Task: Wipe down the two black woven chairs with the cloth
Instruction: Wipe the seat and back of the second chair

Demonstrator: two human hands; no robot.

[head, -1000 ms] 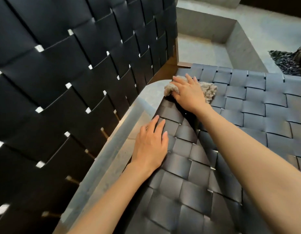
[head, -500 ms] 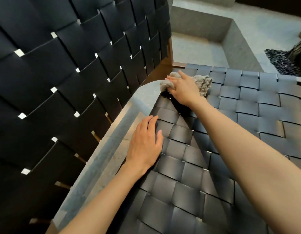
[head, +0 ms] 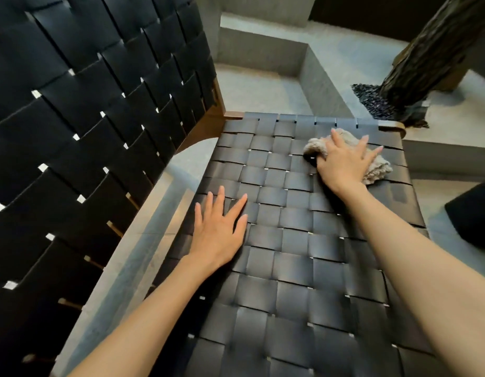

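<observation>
- Right hand [head: 342,161] is at the far corner of the woven seat [head: 290,268], on the side away from the woven backrest [head: 86,118].
- The grip is flat: fingers spread straight, palm pressing the beige cloth [head: 377,170] onto the straps. The thumb is hidden, so I cannot tell if it hooks the bunched end.
- The cloth lies trapped under that palm. Its long axis runs diagonally across the seat, with tufts poking out both sides of the hand.
- Left hand [head: 219,229] rests open and empty on the seat's backrest-side edge, well apart from the cloth and bracing.
- The cloth is already with the right hand, so the next stroke is probably that hand's. Most of the seat lies nearer the person and towards the backrest, which suggests dragging back or across.
</observation>
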